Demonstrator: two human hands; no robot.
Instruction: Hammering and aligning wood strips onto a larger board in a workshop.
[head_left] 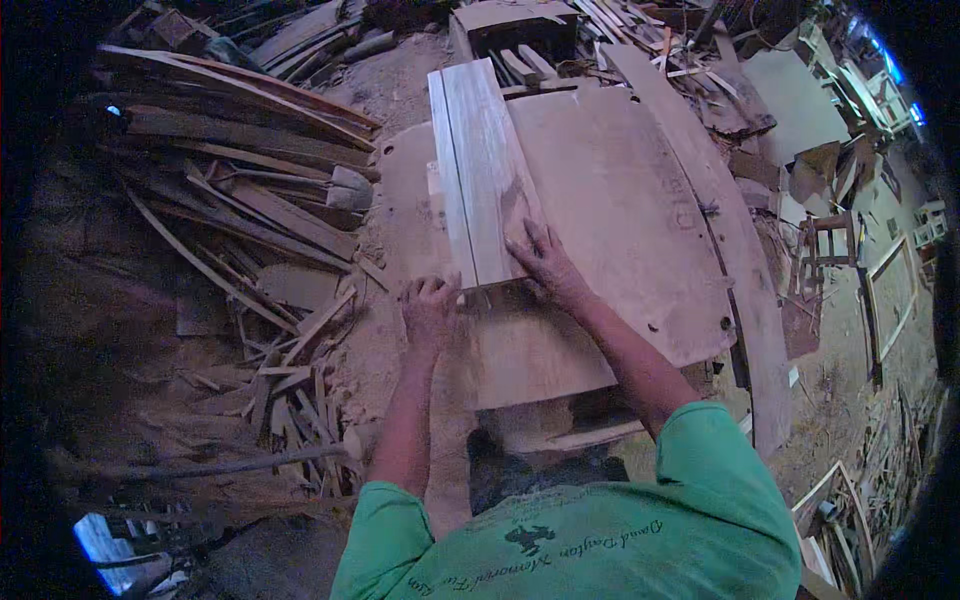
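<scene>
A long pale wooden board (492, 150) lies lengthwise on the worktable (620, 200), its near end toward me. A dark straight line divides it from a narrow wooden strip (452, 180) along its left side; I cannot tell whether this is a cut or a gap between two pieces. My left hand (430, 305) is closed at the near left corner of the strip, fingers curled against its edge. On the right edge of the board, near the same end, my right hand (548, 265) rests with fingers spread over the top face.
Planks (250, 135) and offcuts (300, 400) are heaped to the left, beside a shovel (348, 188). A long plank (700, 180) runs along the table's right side. Beyond the far edge stands an open box (515, 20). Wooden frames (830, 240) and scraps lie at right.
</scene>
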